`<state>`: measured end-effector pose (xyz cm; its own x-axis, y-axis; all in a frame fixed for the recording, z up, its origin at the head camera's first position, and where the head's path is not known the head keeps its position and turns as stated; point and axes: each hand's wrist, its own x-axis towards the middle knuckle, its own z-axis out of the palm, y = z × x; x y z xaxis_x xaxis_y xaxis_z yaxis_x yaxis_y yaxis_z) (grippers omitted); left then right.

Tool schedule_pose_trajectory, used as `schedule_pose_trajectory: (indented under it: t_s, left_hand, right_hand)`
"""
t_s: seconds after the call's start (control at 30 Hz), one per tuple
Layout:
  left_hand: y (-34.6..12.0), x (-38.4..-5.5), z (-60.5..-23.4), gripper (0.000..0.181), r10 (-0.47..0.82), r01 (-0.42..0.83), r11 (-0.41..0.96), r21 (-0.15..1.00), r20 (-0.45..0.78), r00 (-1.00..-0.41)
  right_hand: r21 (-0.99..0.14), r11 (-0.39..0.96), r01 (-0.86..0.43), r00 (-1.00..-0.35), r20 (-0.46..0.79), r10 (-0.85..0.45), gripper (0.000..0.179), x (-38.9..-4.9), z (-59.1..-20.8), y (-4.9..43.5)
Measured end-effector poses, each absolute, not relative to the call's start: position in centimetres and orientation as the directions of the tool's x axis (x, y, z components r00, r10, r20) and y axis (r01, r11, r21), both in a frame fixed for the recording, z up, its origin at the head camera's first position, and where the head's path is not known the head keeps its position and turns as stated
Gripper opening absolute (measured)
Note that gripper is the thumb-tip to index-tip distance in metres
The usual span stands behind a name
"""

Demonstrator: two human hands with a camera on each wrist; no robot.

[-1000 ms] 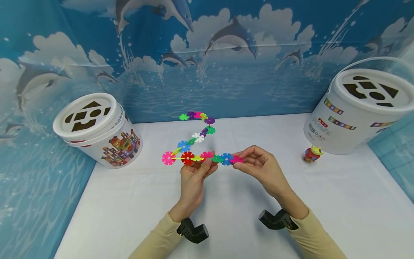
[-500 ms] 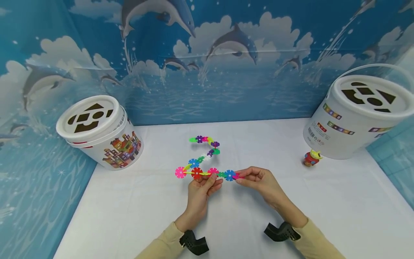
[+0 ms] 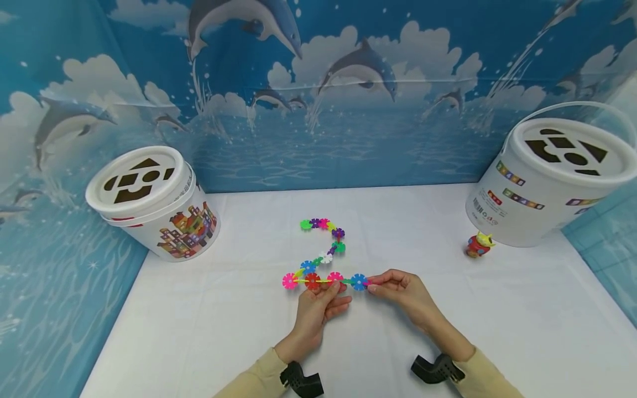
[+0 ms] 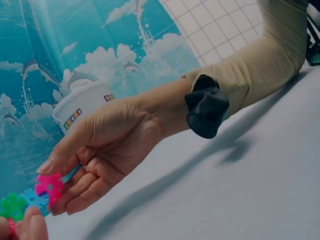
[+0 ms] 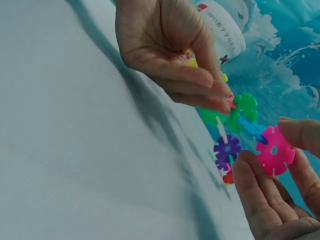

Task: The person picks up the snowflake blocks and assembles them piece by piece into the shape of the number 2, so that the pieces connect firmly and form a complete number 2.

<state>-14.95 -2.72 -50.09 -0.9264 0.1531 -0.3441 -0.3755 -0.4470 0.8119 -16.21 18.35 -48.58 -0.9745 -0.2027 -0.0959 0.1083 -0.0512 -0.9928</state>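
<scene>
A chain of colourful notched plastic snowflake discs (image 3: 359, 282), slotted together into a shape like a 2, lies between my hands, low over the table. My left hand (image 3: 314, 318) pinches the straight bottom row near its middle, thumb at a pink disc and the other fingers beneath. At the row's right end, my right hand (image 3: 410, 298) holds the last disc, a pink one (image 5: 275, 150), between thumb and fingers. A blue disc (image 4: 35, 200) and a green one (image 4: 13, 205) link on beside it in the left wrist view. The curved part reaches away from me.
A white tub (image 3: 191, 226) with a shape-sorter lid stands at the back left. Another larger white bucket (image 3: 517, 199) with a handle is at the back right, a small toy figure (image 3: 479, 244) in front of it. A dolphin-print cloth (image 3: 318, 138) hangs behind the white table.
Both hands have brought the chain down and toward me, slightly rightward in the view. The curved part has come lower toward the tabletop. Both grips stay on the same discs.
</scene>
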Motion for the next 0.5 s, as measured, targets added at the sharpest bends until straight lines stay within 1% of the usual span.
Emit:
schedule_pose_trajectory:
  t_s: [0.13, 0.23, 0.37, 0.5]
  left_hand:
    - [-2.8, -14.6, -50.2, 0.030, 0.179, -0.417, -0.474, 0.775, -0.379, -0.908]
    - [-2.9, -14.4, -50.2, 0.028, 0.196, -0.450, -0.520, 0.726, -0.411, -0.890]
    - [-3.0, -14.0, -50.1, 0.029, 0.228, -0.500, -0.556, 0.663, -0.457, -0.860]
    - [-3.4, -13.4, -49.8, 0.034, 0.280, -0.560, -0.550, 0.619, -0.496, -0.822]
  right_hand:
    - [-0.999, -0.023, 0.043, -0.979, -0.037, -0.200, 0.028, -16.3, -49.3, 18.2]
    - [-0.999, 0.041, -0.017, -0.980, 0.008, -0.198, 0.024, -16.4, -49.8, 18.0]
    - [-0.974, 0.182, -0.133, -0.977, 0.098, -0.189, 0.015, -16.6, -50.3, 18.0]
    - [-0.908, 0.340, -0.245, -0.964, 0.189, -0.189, 0.005, -16.7, -50.6, 18.1]
